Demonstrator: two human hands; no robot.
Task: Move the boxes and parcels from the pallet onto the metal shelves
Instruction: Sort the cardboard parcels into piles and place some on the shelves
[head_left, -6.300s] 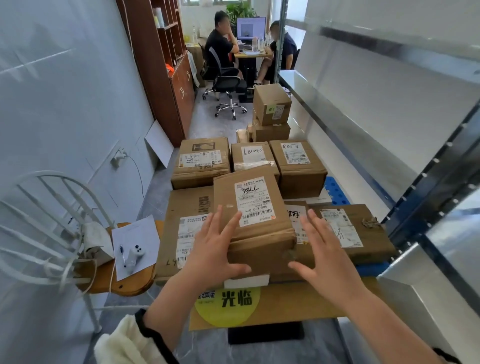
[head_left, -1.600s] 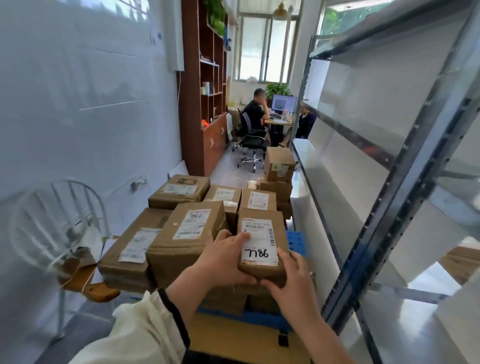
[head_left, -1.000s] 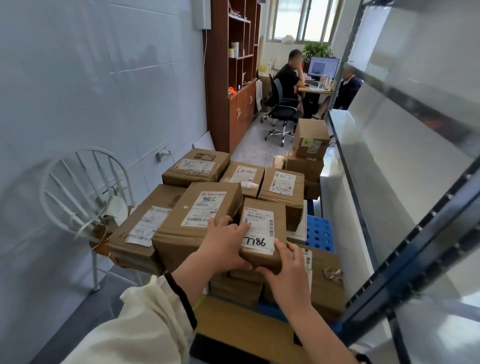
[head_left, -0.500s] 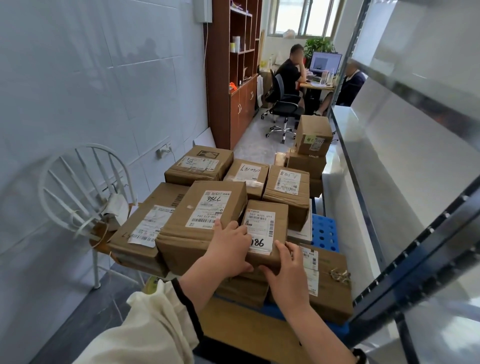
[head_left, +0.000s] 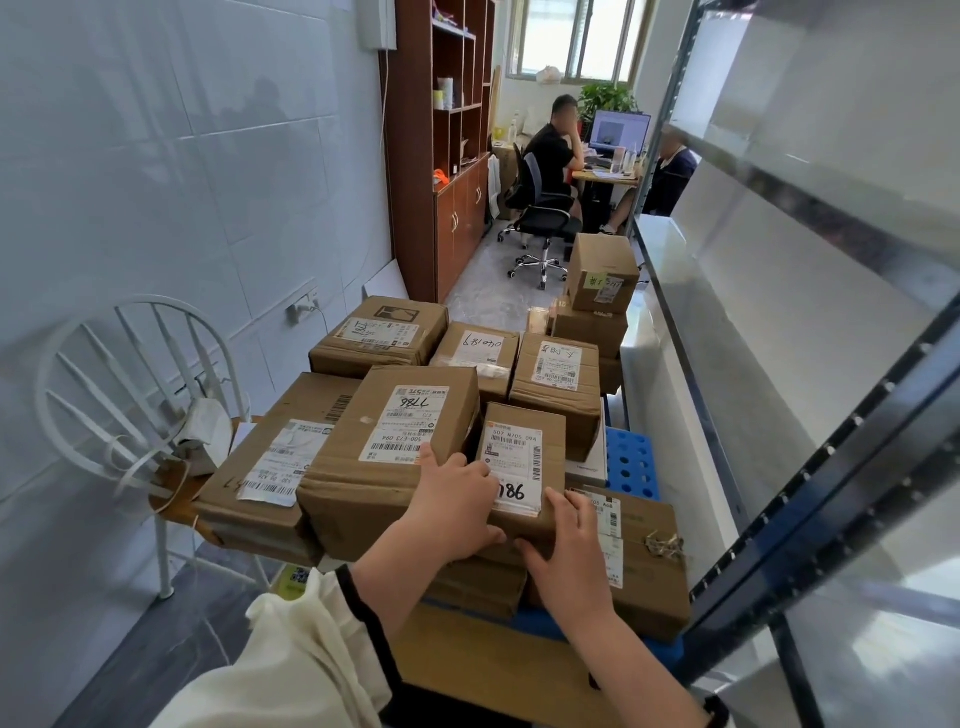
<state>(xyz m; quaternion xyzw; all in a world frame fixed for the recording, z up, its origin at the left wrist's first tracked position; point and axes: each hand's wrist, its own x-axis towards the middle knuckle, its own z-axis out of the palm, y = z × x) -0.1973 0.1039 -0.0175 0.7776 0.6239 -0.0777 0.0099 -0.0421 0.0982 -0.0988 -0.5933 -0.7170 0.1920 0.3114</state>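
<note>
In a tiled room, metal shelves (head_left: 810, 202) line the right and a blue pallet (head_left: 631, 462) sits on the floor. The small box (head_left: 524, 441), held higher 1.6 seconds ago, now rests low on the stack, gripped at its near end by the left hand (head_left: 457, 504) and right hand (head_left: 566, 551). At least ten boxes (head_left: 395, 447) show; two people (head_left: 550, 156) sit at a far desk (head_left: 605, 179).
</note>
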